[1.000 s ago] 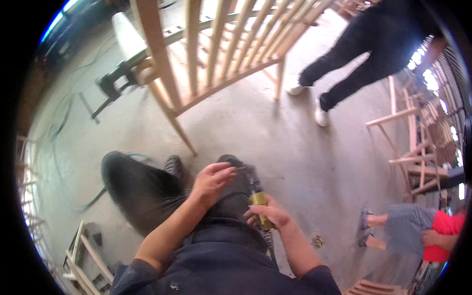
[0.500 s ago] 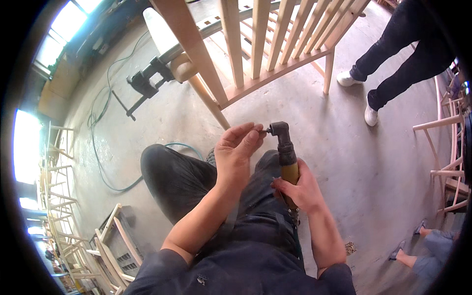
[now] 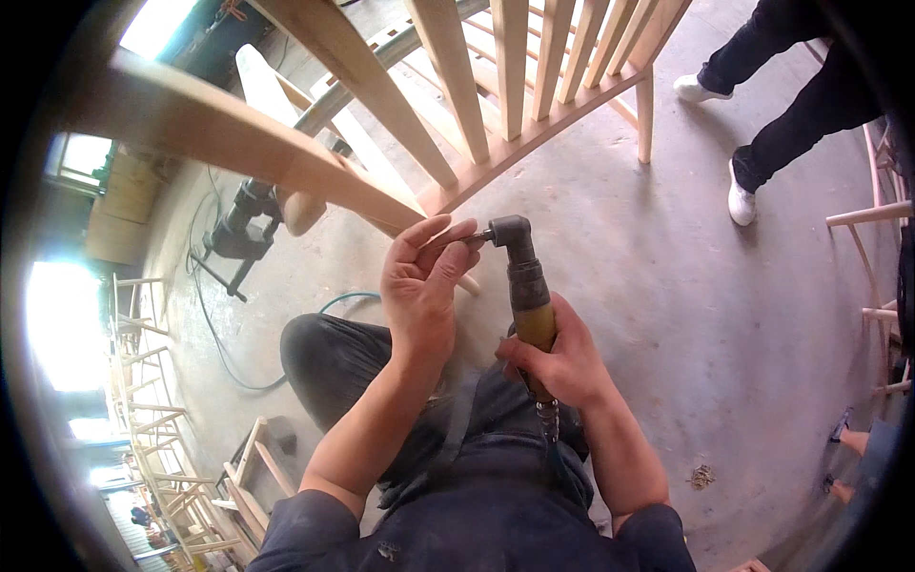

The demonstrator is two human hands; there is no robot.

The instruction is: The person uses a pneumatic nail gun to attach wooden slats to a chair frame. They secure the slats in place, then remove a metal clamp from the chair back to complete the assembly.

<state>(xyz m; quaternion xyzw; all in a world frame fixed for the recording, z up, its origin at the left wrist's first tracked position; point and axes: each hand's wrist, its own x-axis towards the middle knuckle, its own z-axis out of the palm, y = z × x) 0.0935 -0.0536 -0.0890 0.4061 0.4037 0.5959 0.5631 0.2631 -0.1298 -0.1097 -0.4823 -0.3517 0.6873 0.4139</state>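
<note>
My right hand [image 3: 564, 360] is wrapped round the yellow and black body of a right-angle power screwdriver [image 3: 530, 286], its head turned toward the left. The thumb lies across the grip, and a hose runs down from the tool's lower end. My left hand [image 3: 419, 286] pinches a thin screw [image 3: 474, 237] at the driver's tip, mostly hidden by the fingers. Just beyond both hands stands a pale wooden slatted bench frame [image 3: 534, 133]. One of its thick rails [image 3: 257, 138] slants past my left hand.
A dark bar clamp [image 3: 238, 229] grips the frame at left. A hose [image 3: 224, 357] curls over the floor. A small pile of brownish pieces [image 3: 702, 477] lies at lower right. Another person's legs [image 3: 791, 124] stand at upper right. Wooden chair frames [image 3: 157, 410] line the left side.
My view has shifted, bringing the bench rail nearer on the left. Both hands, with the screwdriver and screw, have moved slightly left and up in the picture. Their holds stay the same.
</note>
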